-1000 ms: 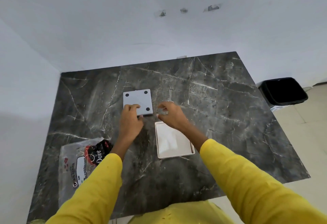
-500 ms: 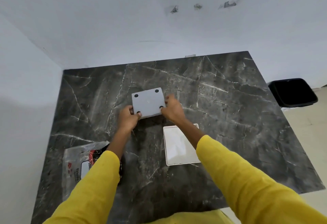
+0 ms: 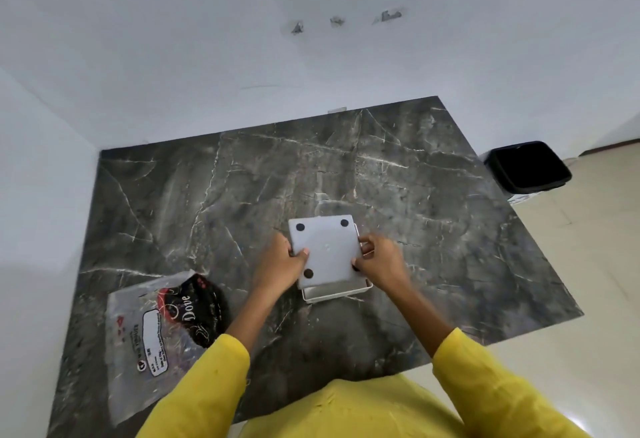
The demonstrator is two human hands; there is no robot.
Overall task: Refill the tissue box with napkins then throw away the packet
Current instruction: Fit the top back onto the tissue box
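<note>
A flat grey square panel (image 3: 327,250) with black round pads at its corners is held over a white square tissue box (image 3: 337,292), whose near rim shows below the panel. My left hand (image 3: 278,264) grips the panel's left edge and my right hand (image 3: 381,263) grips its right edge. The panel covers most of the box, so its inside is hidden. A crumpled clear plastic packet (image 3: 152,337) with red and black "Dove" print lies on the table at the near left, apart from both hands.
The dark marble table (image 3: 450,230) fills a corner between white walls at the back and left. A black waste bin (image 3: 526,166) stands on the tiled floor beyond the table's right edge. My yellow sleeves cover the near edge.
Both hands have carried the grey panel from the table's middle rightward and nearer, over the white box. The packet has not moved.
</note>
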